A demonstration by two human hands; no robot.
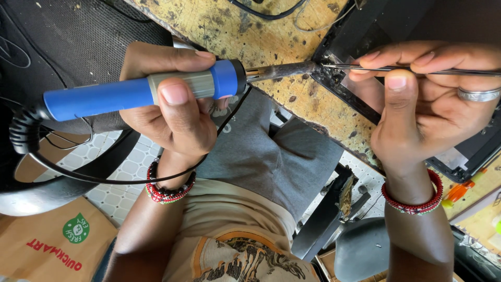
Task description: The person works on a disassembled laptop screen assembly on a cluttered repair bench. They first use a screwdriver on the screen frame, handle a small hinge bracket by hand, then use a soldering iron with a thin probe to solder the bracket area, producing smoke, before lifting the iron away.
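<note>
Left hand is closed around a blue soldering iron, its tip at the near-left corner of a black panel frame on the workbench. Right hand pinches tweezers meeting that tip. Judged step: heating the corner joint. The next move calls for a steady tip and a firm pinch.

One soldering iron with a blue handle lay in the grip of the left hand, and one pair of thin tweezers in the grip of the right hand. Two hands were in view. Two beaded bracelets were counted, one below the left grip and one below the right. One silver ring sat beside the right grip. One black panel lay on one worn wooden surface, just past both grips. One brown paper bag lay well below the left grip.
</note>
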